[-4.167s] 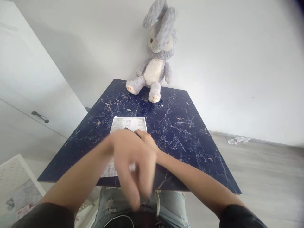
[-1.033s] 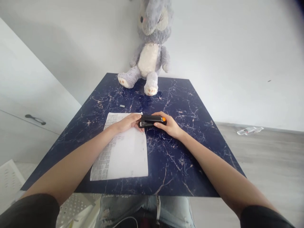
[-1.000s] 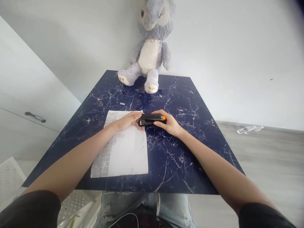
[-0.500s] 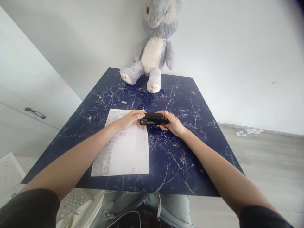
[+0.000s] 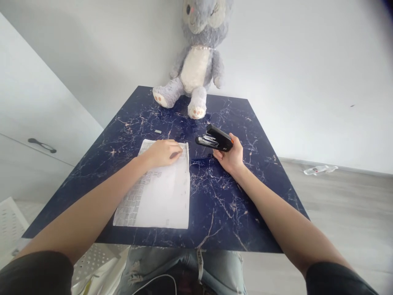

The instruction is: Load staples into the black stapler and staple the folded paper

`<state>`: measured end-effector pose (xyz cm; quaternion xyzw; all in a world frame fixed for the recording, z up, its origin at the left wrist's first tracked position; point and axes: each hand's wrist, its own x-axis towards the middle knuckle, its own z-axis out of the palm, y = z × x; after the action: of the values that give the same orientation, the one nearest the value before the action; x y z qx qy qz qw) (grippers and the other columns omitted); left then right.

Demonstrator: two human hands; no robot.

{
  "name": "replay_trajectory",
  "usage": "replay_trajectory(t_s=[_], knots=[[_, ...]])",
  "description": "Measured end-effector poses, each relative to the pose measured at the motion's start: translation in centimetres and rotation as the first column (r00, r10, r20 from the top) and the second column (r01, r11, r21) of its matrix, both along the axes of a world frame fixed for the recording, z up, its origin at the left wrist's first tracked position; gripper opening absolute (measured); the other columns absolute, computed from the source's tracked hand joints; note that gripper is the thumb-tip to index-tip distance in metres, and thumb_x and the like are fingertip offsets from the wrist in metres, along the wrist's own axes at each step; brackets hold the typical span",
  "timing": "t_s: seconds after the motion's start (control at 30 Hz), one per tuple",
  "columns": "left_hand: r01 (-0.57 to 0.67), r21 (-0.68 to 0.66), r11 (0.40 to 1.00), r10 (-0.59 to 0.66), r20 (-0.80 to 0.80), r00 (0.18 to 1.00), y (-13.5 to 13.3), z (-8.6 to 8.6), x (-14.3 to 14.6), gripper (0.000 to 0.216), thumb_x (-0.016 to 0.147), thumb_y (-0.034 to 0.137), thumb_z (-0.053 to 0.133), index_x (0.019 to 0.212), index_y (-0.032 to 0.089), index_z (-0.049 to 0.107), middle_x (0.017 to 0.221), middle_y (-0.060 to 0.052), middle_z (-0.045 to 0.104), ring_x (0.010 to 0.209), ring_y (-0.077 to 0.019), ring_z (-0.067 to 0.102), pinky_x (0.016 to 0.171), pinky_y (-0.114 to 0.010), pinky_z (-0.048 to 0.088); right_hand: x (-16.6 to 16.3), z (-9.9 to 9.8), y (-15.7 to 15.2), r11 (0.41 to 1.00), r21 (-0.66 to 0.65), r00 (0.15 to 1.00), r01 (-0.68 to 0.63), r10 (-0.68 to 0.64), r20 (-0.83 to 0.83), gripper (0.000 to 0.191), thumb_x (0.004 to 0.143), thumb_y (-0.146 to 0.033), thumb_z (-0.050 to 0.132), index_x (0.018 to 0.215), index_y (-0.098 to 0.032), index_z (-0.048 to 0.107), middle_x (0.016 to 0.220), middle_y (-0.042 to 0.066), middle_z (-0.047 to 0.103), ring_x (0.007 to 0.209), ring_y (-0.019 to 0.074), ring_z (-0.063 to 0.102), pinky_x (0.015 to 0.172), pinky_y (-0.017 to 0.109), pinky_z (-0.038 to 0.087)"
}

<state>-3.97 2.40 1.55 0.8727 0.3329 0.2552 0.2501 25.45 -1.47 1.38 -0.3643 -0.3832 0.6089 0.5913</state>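
On the table [image 5: 245,196]: one stapler [image 5: 215,138], one paper sheet [image 5: 159,192], one plush rabbit [image 5: 196,65].

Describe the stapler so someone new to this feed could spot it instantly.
Start at the dark blue marbled table with the plush bunny at its far edge. Right of the paper sheets, the right hand holds the stapler lifted: the only black, orange-tipped object here.

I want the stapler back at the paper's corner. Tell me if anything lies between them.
Nothing visible does. The stapler is lifted in the right hand, just right of the paper; only bare table lies between. The left hand rests on the paper.
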Motion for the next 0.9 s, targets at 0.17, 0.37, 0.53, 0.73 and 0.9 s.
replay_trajectory(t_s=[0.17, 0.37, 0.53, 0.73, 0.9], knots=[[0.224, -0.225, 0.948, -0.216, 0.059, 0.975, -0.9, 0.6, 0.5, 0.034, 0.083, 0.038, 0.085, 0.116, 0.03, 0.083, 0.133, -0.007, 0.077, 0.136, -0.0327, 0.065, 0.125, -0.047, 0.037, 0.5, -0.1, 0.2, 0.997, 0.027, 0.998, 0.068, -0.067, -0.019, 0.046, 0.093, -0.071, 0.054, 0.083, -0.026, 0.056, 0.058, -0.004, 0.04, 0.045, 0.0125, 0.033, 0.041, 0.03, 0.032], [0.235, -0.198, 0.952, -0.256, -0.09, 0.962, -3.5, -0.8, 3.1, 0.075, 0.086, 0.059, 0.082, 0.153, 0.028, 0.062, 0.175, -0.01, 0.039, 0.168, -0.0369, 0.021, 0.136, -0.054, -0.003, 0.7, -0.2, 0.2, 0.999, 0.053, 1.0, 0.004, -0.005, 0.008, 0.054, 0.091, -0.08, 0.056, 0.089, -0.026, 0.06, 0.058, -0.004, 0.037, 0.047, 0.0133, 0.031, 0.04, 0.031, 0.03], [0.2, -0.161, 0.966, -0.214, -0.073, 0.974, -4.7, -1.9, 4.7, 0.077, 0.093, 0.058, 0.076, 0.159, 0.025, 0.055, 0.177, -0.014, 0.031, 0.168, -0.0415, 0.016, 0.134, -0.06, -0.007, 0.6, -0.4, 0.2, 0.999, 0.027, 0.999, -0.035, 0.035, -0.005, 0.062, 0.09, -0.087, 0.052, 0.093, -0.026, 0.063, 0.058, -0.002, 0.041, 0.049, 0.0151, 0.035, 0.043, 0.031, 0.029], [0.14, -0.372, 0.918, 0.055, 0.468, 0.882, -2.4, -1.4, 3.9, 0.049, 0.103, 0.053, 0.064, 0.143, 0.025, 0.069, 0.164, -0.013, 0.054, 0.156, -0.0332, 0.045, 0.13, -0.052, 0.031, 0.0, -0.6, 0.0, 0.993, -0.093, 0.997, -0.067, 0.062, -0.047, 0.051, 0.092, -0.075, 0.062, 0.086, -0.024, 0.061, 0.056, -0.003, 0.043, 0.044, 0.0115, 0.031, 0.042, 0.03, 0.024], [0.382, -0.685, 0.62, 0.342, 0.674, 0.654, -0.3, -2.1, 3.3, 0.045, 0.101, 0.054, 0.068, 0.118, 0.014, 0.08, 0.126, -0.018, 0.078, 0.119, -0.0287, 0.074, 0.107, -0.041, 0.057, -0.7, -0.9, -0.2, 0.989, -0.078, 0.991, -0.122, 0.125, 0.037, 0.052, 0.091, -0.076, 0.065, 0.088, -0.025, 0.059, 0.055, -0.005, 0.047, 0.041, 0.0108, 0.036, 0.038, 0.027, 0.021]])
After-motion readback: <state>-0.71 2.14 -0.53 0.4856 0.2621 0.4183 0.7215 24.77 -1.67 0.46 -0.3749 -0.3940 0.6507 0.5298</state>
